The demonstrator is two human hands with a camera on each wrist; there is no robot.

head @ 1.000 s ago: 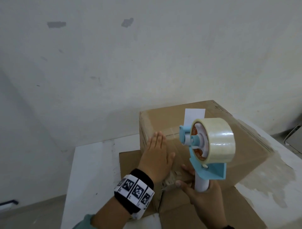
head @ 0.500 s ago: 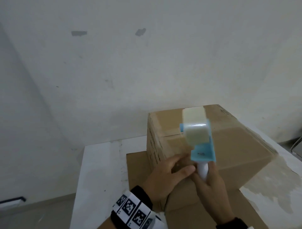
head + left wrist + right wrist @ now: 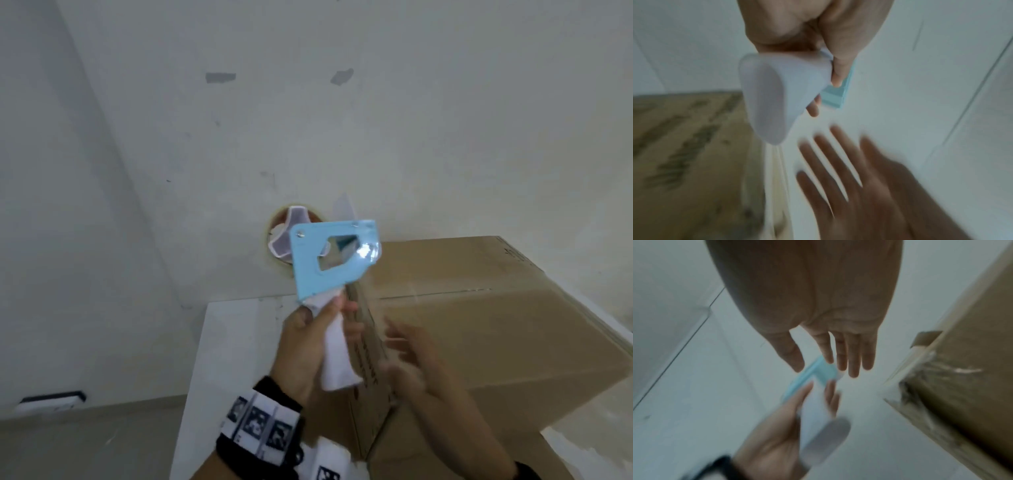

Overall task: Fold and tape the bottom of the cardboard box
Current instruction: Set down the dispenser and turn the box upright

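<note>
white table [image 3: 236, 329] runs under the scene, a pale wall [image 3: 308, 144] behind shows two grey patches [image 3: 220, 77], black-edged fixture [image 3: 51, 401] sits low left.

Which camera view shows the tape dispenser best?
The head view: the tape dispenser shows whole, blue frame, roll and white handle, held by the left hand. The left wrist view shows mostly the handle end; the right wrist view shows it small and blurred.
</note>
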